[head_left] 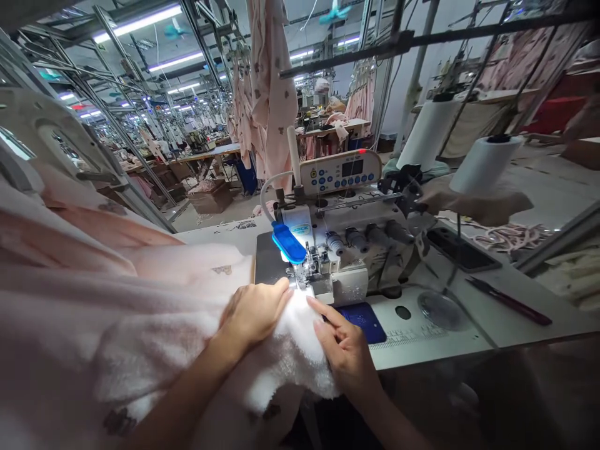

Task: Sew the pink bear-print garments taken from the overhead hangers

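Pale pink fleecy fabric [154, 337] with small dark prints spreads over the left side and runs up to the overlock sewing machine [347, 219]. My left hand [257, 309] presses on the fabric just in front of the presser foot, its fingers together on the cloth. On the other side, my right hand [344, 347] grips the fabric's right edge between thumb and fingers. A blue lamp [288, 244] shines on the needle area. Under the foot, the fabric's edge is too bright to make out in detail.
Two white thread cones [485, 164] stand at the right behind the machine. A phone [462, 249], dark red-handled tweezers [509, 300] and a clear round dish [443, 310] lie on the table [497, 325]. Pink garments [272, 94] hang behind; a cardboard box [210, 197] sits beyond.
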### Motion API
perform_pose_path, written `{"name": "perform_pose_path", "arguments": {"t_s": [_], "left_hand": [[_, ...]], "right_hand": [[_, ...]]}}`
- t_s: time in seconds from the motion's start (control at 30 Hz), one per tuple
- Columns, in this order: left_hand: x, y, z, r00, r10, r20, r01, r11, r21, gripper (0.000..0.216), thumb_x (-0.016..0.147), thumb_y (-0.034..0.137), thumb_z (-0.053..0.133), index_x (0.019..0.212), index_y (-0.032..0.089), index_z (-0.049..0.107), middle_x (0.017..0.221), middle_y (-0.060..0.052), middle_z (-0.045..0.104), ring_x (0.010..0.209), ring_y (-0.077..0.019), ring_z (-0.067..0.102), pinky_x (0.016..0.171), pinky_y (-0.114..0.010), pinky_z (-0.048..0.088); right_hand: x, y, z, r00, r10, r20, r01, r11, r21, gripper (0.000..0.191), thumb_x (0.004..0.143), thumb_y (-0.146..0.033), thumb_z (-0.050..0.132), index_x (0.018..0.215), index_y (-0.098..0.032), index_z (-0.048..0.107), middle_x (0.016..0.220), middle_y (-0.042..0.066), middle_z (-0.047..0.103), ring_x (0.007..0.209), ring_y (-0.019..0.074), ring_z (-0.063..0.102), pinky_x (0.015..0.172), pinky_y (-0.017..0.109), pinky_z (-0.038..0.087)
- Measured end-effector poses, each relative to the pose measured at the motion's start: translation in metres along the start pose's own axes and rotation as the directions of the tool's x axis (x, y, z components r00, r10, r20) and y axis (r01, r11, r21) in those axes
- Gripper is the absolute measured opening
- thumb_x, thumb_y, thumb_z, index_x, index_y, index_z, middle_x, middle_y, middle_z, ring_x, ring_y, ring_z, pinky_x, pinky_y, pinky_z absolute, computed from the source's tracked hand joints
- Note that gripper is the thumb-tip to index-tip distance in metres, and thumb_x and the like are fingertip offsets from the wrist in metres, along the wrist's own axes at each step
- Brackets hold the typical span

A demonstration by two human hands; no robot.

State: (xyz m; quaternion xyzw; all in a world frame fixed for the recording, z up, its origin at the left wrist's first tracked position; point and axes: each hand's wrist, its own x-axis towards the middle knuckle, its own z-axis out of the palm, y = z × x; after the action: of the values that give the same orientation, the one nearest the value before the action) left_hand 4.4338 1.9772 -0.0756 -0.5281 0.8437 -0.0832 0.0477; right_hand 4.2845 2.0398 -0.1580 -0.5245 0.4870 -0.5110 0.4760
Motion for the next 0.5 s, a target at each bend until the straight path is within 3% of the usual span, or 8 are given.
{"name": "perform_pose_path", "arguments": {"t_s": [0.17,0.33,0.43,0.5], "left_hand": [[0.012,-0.001,0.005,0.996,0.0,-0.087,0.003,1.0,0.026,0.032,0.094,0.031,0.031,0.087,0.021,0.06,0.062,-0.002,0.063,0.055,-0.0193,0.062,0.048,-0.025,0.032],[0.016,-0.008,0.006,0.981,0.002,-0.192,0.001,1.0,0.018,0.03,0.094,0.031,0.034,0.084,0.021,0.061,0.061,-0.001,0.062,0.053,-0.0189,0.061,0.049,-0.027,0.036],[-0.007,0.001,0.011,0.918,0.124,-0.378,-0.153,0.987,-0.048,0.023,0.091,0.033,0.044,0.099,0.019,0.061,0.093,-0.009,0.067,0.086,-0.0243,0.064,0.073,-0.036,0.048],[-0.031,0.014,0.021,0.833,0.203,-0.514,-0.296,0.949,-0.105,0.036,0.087,0.035,0.052,0.118,0.016,0.054,0.122,-0.012,0.058,0.114,-0.0273,0.052,0.097,-0.043,0.04]], "right_hand": [[0.014,-0.003,0.0,0.998,0.061,-0.003,-0.06,0.994,0.094,0.055,0.086,-0.041,0.047,0.128,-0.005,0.05,0.053,-0.007,0.026,0.047,0.0079,0.019,0.042,0.022,0.015],[0.021,-0.006,0.001,0.999,0.016,-0.034,-0.013,0.996,0.09,0.049,0.086,-0.038,0.048,0.126,-0.01,0.046,0.046,-0.01,0.031,0.043,0.0077,0.022,0.041,0.021,0.016],[0.004,-0.008,0.002,0.999,0.023,-0.045,-0.017,0.992,0.124,0.05,0.086,-0.038,0.05,0.128,-0.014,0.037,0.05,-0.008,0.041,0.043,0.0088,0.033,0.041,0.019,0.025],[-0.013,-0.01,0.003,0.998,0.062,0.006,-0.062,0.983,0.171,0.053,0.085,-0.037,0.052,0.13,-0.018,0.032,0.062,-0.004,0.053,0.051,0.0119,0.048,0.045,0.019,0.037]]}}
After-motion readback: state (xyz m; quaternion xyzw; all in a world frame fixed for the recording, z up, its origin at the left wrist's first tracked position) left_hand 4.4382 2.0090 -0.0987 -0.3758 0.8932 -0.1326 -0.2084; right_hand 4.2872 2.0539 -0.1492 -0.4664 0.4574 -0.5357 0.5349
